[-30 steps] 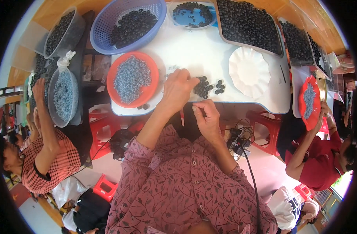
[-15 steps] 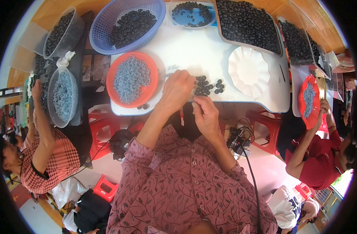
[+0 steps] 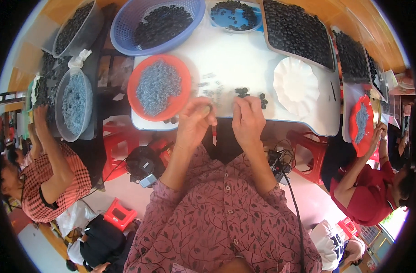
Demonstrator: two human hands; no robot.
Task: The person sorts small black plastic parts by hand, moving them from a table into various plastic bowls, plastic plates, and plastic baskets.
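Note:
My left hand [image 3: 195,122] is closed in a pinch above the table's front edge, beside the orange-red bowl [image 3: 186,82] of small clear bluish pieces. A small dark round part [image 3: 209,108] shows between its fingertips. At the front of the white table [image 3: 235,50], my right hand [image 3: 250,119] reaches to a small pile of black ring-like parts [image 3: 242,92] and hides some of it. Its fingers are pressed together; whatever they hold is hidden. Small clear pieces [image 3: 209,83] lie loose between the bowl and the pile. A thin red tool-like thing [image 3: 214,133] hangs below my left fingers.
A blue-purple basket [image 3: 121,34] and a black-part-filled tray [image 3: 299,34] stand at the back, with a shallow tub [image 3: 237,28] between them. A scalloped white plate [image 3: 295,86] sits at right. Co-workers sit at both sides, near red stools [image 3: 119,214]. A cable [image 3: 293,204] hangs at right.
My left hand has drawn back from the table toward me, now with a dark part showing in its fingers. My right hand has moved forward onto the black pile. The whole view has shifted slightly.

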